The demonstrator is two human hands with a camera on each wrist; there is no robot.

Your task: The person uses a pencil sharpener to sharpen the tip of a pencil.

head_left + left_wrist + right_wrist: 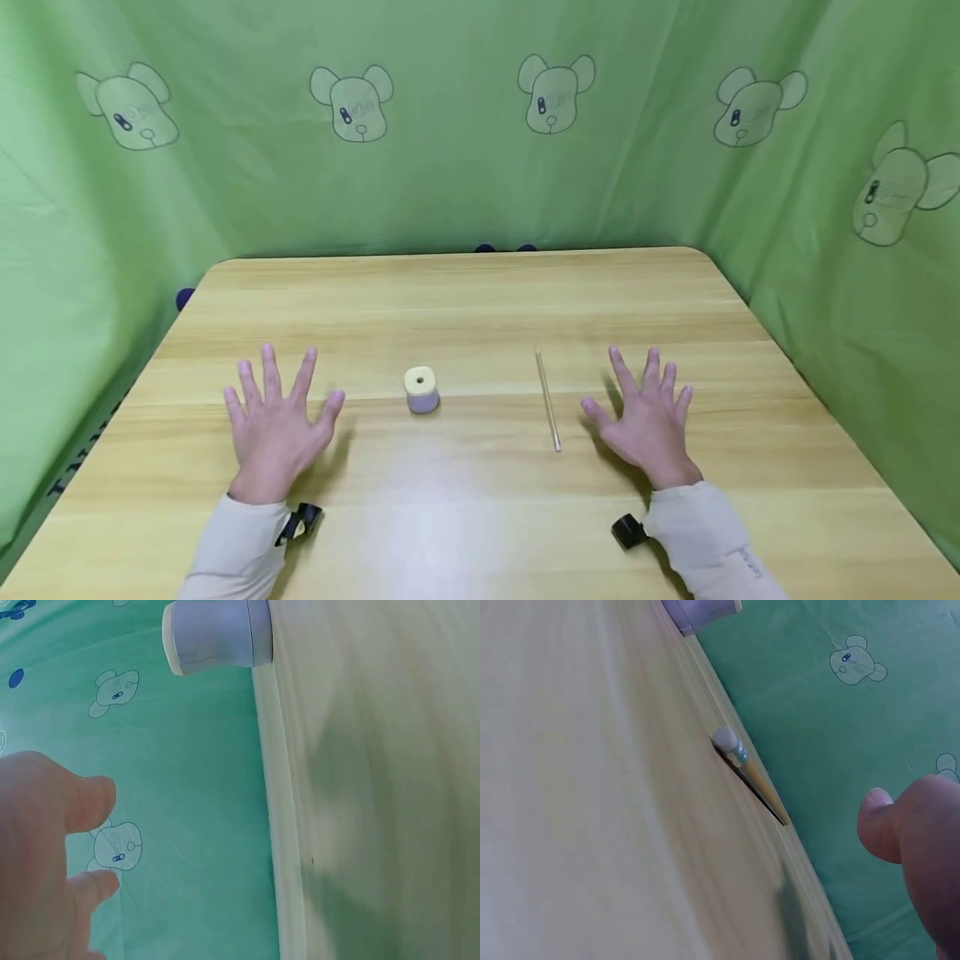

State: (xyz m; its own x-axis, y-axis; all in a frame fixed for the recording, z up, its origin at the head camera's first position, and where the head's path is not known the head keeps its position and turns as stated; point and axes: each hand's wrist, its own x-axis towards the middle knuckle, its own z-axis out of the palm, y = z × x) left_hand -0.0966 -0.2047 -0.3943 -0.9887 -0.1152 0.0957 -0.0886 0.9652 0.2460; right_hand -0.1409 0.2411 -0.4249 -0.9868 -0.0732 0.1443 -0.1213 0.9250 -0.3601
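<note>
A small pencil sharpener (422, 392) stands upright on the table, with a lavender body and a cream top that has a dark round hole. Right of it lies a wooden pencil (548, 404), its pale eraser end toward the person. My left hand (276, 433) is spread palm down left of the sharpener, touching neither object. Past the pencil, my right hand (647, 421) is likewise spread and holds nothing. In the left wrist view the sharpener (217, 634) appears at the top; the right wrist view shows the pencil's eraser end (724, 739) near the thumb.
The light wood-grain table (480, 308) has rounded far corners. Green curtains (450, 183) printed with bear heads surround its back and sides. Dark wrist cameras (300, 523) sit by both pale sleeves (712, 542).
</note>
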